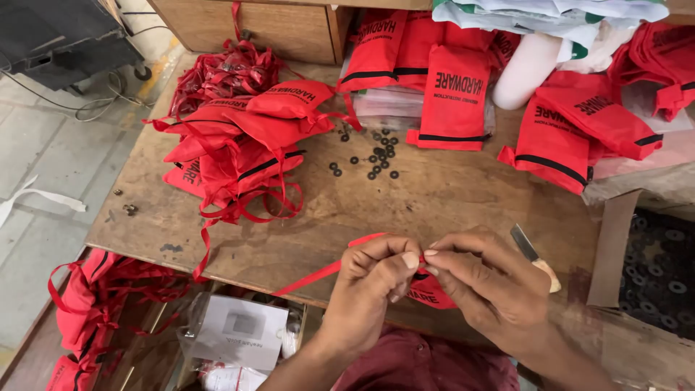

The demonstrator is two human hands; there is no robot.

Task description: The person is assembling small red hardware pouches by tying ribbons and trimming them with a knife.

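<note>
While a worn wooden table (434,199) fills most of the view, heaps of red cloth bags lie across it: one pile (239,137) with tangled red ties at the left, flat bags (452,94) with black bands at the top middle, and more (572,130) at the right. A cardboard box (615,246) of dark rings stands at the right edge, and a further bundle of red bags (87,304) sits below the table's left edge. At the near edge both hands meet over one small red bag (433,291), mostly hidden under the fingers. The left hand (376,279) has thumb and forefinger pinched on the bag's red ribbon (318,274), which runs off leftward. The right hand (492,286) pinches the same ribbon tip to tip with the left, and a small knife (532,255) lies tucked in its palm. Black washers (373,156) lie scattered mid-table, well apart from the hands
</note>
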